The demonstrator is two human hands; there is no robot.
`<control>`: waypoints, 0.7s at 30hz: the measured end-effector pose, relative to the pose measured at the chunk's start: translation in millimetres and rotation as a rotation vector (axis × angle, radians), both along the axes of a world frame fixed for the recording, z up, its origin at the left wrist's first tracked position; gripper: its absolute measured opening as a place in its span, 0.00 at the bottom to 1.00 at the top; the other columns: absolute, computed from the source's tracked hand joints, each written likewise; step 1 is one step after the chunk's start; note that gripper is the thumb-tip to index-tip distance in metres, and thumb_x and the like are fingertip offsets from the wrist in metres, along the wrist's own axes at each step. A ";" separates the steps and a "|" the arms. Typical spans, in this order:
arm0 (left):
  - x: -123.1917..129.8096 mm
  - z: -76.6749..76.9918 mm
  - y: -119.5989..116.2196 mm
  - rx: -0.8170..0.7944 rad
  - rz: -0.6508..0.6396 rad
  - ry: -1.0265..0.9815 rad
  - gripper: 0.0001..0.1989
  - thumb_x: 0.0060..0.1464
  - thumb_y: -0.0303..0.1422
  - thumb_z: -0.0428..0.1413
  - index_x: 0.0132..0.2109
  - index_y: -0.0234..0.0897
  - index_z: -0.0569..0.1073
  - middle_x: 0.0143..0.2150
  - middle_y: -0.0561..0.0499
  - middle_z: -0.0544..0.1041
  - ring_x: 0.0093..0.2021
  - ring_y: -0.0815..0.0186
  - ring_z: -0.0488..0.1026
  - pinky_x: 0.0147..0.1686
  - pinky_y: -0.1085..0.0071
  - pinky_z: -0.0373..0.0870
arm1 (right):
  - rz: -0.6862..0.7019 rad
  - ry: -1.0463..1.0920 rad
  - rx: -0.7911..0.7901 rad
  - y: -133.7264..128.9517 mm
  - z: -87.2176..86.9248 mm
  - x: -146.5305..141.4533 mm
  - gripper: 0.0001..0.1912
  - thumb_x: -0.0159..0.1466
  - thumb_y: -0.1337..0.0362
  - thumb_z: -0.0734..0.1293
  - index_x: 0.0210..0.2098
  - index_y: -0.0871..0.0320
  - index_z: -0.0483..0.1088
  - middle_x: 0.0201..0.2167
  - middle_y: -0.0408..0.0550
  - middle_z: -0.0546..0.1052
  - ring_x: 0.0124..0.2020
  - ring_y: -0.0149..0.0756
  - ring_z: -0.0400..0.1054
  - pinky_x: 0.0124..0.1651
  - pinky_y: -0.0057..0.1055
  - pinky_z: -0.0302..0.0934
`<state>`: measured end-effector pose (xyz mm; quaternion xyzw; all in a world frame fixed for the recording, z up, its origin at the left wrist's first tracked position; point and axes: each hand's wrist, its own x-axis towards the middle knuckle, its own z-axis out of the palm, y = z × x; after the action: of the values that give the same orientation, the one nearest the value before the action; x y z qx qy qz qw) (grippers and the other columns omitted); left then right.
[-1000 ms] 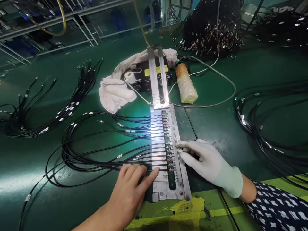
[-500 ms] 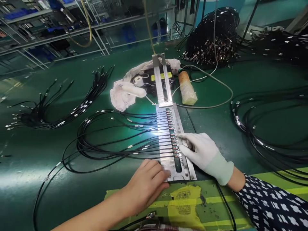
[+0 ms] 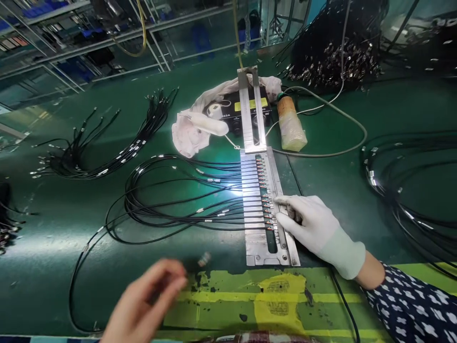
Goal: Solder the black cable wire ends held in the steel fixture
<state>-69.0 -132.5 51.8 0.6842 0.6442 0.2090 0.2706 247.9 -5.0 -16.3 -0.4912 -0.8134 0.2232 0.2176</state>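
Observation:
My bare left hand (image 3: 153,295) is above the front left of the bench, thumb and forefinger drawn together, smeared by motion. Just past its fingertips a small blurred metal connector (image 3: 204,259) moves along with the hand; its black cable is barely visible. My right hand (image 3: 314,228), in a white glove, has its thumb and forefinger on the right rail of a flat metal fixture (image 3: 252,238), beside the row of connectors. Several black cables (image 3: 157,220) run from the left into its slots. A slotted metal frame (image 3: 244,114) adjoins the fixture's far end.
Behind stands a black control box (image 3: 233,112) with a white cloth (image 3: 189,136) around it, next to a taped bottle (image 3: 291,126). Cable bundles lie left (image 3: 117,157) and right (image 3: 382,186); a large heap (image 3: 332,52) sits at the back. Green matting (image 3: 221,300) covers the front edge.
My left hand has left the fixture's near end and moved left. The connector from the front edge is now raised beside its fingers. My right hand keeps its place on the fixture; the view has shifted.

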 end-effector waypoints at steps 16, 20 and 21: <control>58.7 -55.7 171.2 0.528 -0.588 0.403 0.13 0.65 0.27 0.45 0.47 0.34 0.74 0.34 0.49 0.74 0.33 0.68 0.71 0.32 0.74 0.69 | -0.254 0.200 -0.184 7.7 0.0 6.3 0.13 0.69 0.58 0.59 0.50 0.49 0.70 0.40 0.44 0.78 0.41 0.41 0.72 0.42 0.38 0.66; 67.8 -58.5 177.2 0.520 -0.607 0.447 0.14 0.65 0.27 0.44 0.46 0.36 0.75 0.32 0.50 0.72 0.29 0.68 0.68 0.27 0.75 0.66 | -0.254 0.199 -0.216 10.3 0.5 4.8 0.13 0.69 0.58 0.60 0.49 0.48 0.71 0.41 0.43 0.79 0.42 0.41 0.72 0.44 0.39 0.65; 68.1 -58.2 176.9 0.521 -0.608 0.454 0.14 0.65 0.27 0.44 0.46 0.35 0.75 0.32 0.50 0.72 0.29 0.67 0.68 0.27 0.74 0.66 | -0.254 0.198 -0.229 10.8 0.6 4.5 0.12 0.69 0.58 0.60 0.49 0.48 0.71 0.41 0.43 0.79 0.42 0.41 0.71 0.45 0.39 0.65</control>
<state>-0.9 44.5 -6.4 0.9159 0.3831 0.1198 -0.0094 252.4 5.7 -15.7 -0.5870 -0.6888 0.3323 0.2656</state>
